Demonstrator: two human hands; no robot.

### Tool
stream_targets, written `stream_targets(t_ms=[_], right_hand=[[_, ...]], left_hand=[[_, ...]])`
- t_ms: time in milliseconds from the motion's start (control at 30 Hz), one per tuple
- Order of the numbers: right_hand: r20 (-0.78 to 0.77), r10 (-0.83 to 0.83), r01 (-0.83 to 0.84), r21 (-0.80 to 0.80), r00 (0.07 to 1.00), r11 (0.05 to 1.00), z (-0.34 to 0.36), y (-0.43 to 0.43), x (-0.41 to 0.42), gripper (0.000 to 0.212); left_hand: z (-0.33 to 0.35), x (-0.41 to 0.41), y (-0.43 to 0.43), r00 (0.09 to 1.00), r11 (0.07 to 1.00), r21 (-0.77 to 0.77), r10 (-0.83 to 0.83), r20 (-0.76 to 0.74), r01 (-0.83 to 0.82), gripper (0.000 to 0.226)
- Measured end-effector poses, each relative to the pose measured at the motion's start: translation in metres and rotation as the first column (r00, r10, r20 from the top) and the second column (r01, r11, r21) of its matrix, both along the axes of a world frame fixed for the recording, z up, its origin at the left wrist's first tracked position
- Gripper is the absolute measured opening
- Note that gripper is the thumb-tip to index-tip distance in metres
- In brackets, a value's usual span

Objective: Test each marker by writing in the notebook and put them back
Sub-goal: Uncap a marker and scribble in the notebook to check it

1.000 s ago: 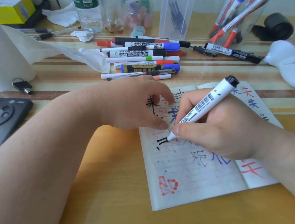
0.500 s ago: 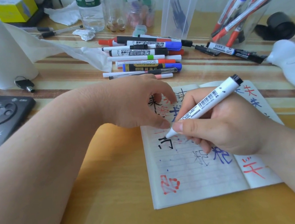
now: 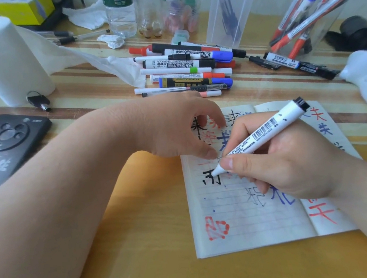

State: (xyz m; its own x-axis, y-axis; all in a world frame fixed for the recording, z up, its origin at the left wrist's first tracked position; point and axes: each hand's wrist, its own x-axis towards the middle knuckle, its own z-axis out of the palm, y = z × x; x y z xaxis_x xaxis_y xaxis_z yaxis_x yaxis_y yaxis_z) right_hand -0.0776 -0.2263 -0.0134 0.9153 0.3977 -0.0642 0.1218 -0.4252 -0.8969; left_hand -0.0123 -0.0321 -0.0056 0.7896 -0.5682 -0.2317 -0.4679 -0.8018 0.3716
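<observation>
ok so the fingers (image 3: 234,163) of the right hand (image 3: 292,167) pinch the white-barrelled, black-ended plastic marker (image 3: 267,132) low down, nib on the left page of the open lined paper notebook (image 3: 246,223). The left hand (image 3: 165,127) arches beside it, fingertips pinning the page, gripping nothing. I'd go light with short strokes and keep the page flat so nothing smears.

Two hands (image 3: 172,128) (image 3: 292,167), one notebook (image 3: 246,225), one phone (image 3: 5,146), one paper roll (image 3: 1,59)

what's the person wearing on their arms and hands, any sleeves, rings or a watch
Nothing shows: both forearms are bare with no sleeve in view, and neither the left hand nor the right hand has a glove, ring, watch or bracelet.
</observation>
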Motion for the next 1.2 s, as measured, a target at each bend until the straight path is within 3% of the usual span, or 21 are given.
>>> stream_targets(t_ms=[600,700,800,867,1033,1200], right_hand=[[0.027,0.058,-0.057,-0.012,0.998,0.998,-0.003,-0.006,0.003,0.012],[-0.06,0.001,0.01,0.195,0.998,0.981,-0.005,-0.01,0.009,0.009],[-0.123,-0.042,0.094,0.453,0.991,0.886,-0.005,-0.014,0.014,0.01],[-0.112,-0.084,0.132,0.544,0.99,0.829,-0.005,-0.016,0.018,0.008],[-0.032,-0.207,0.181,0.632,0.978,0.754,0.0,-0.024,0.023,0.008],[0.03,-0.299,0.232,0.56,0.954,0.795,0.001,-0.028,0.022,0.007]], left_hand=[[0.002,-0.002,0.0,1.0,1.0,-0.002,-0.016,-0.016,0.016,0.058],[-0.002,-0.005,0.001,1.0,0.992,-0.121,-0.026,0.012,0.027,0.06],[-0.006,-0.006,-0.001,1.0,0.939,-0.343,-0.023,0.012,0.026,0.048],[-0.008,-0.007,-0.002,1.0,0.915,-0.403,-0.019,0.002,0.018,0.042],[-0.01,-0.011,-0.005,0.993,0.873,-0.488,-0.046,-0.111,-0.014,0.038],[-0.008,-0.014,-0.012,0.995,0.877,-0.48,-0.027,-0.091,-0.02,0.044]])
